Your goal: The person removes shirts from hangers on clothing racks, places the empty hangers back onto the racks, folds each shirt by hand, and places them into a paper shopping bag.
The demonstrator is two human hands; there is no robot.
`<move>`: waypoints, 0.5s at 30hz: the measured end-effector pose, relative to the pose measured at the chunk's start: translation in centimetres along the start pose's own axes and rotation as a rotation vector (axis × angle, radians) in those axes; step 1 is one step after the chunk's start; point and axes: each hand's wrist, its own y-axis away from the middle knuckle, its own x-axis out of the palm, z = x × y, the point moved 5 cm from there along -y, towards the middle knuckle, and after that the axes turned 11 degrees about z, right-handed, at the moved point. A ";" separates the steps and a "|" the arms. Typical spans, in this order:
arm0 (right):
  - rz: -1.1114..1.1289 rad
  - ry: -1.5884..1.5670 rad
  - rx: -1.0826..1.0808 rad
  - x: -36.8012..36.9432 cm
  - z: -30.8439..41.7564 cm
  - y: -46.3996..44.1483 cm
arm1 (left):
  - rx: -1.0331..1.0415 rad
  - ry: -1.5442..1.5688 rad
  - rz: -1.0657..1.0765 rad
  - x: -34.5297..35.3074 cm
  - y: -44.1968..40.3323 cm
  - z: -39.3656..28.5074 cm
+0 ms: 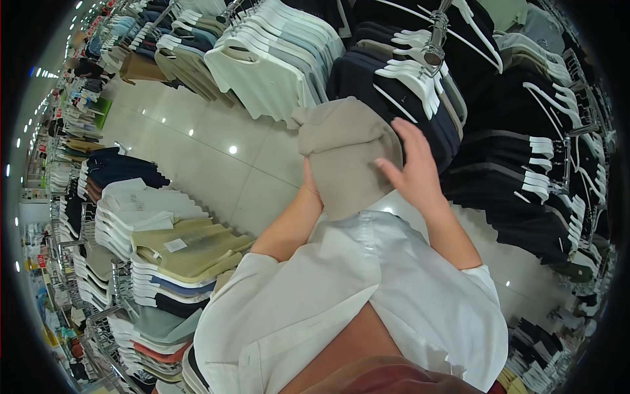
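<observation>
A beige garment [354, 164], partly folded over on itself, is held up in front of my chest. Its upper part forms a loose fold, and the lower part hangs flat. My left hand [308, 172] is mostly hidden behind the garment's left side; only the wrist and a bit of the hand show, so its fingers cannot be seen. At the garment's right edge is my right hand [415, 167], fingers and thumb spread apart, with the thumb lying near or against the cloth.
White shirts [259, 72] and dark shirts [400, 92] hang on racks ahead. Black clothes [505, 203] on white hangers stand to the right. Racks with white and olive-yellow shirts [184, 246] are at the left. Pale tiled floor [216, 154] lies between. A person [88, 67] is far off.
</observation>
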 end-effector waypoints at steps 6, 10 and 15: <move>0.045 0.137 -0.311 0.3 6.1 -2.5 | -0.093 -0.332 -0.178 -0.2 0.6 0.6; 0.107 0.337 -0.568 2.7 8.2 -4.9 | -0.169 -0.429 -0.271 1.6 1.1 1.4; 0.302 0.173 -0.418 4.0 7.7 -8.5 | -0.195 -0.205 -0.267 2.1 0.7 2.6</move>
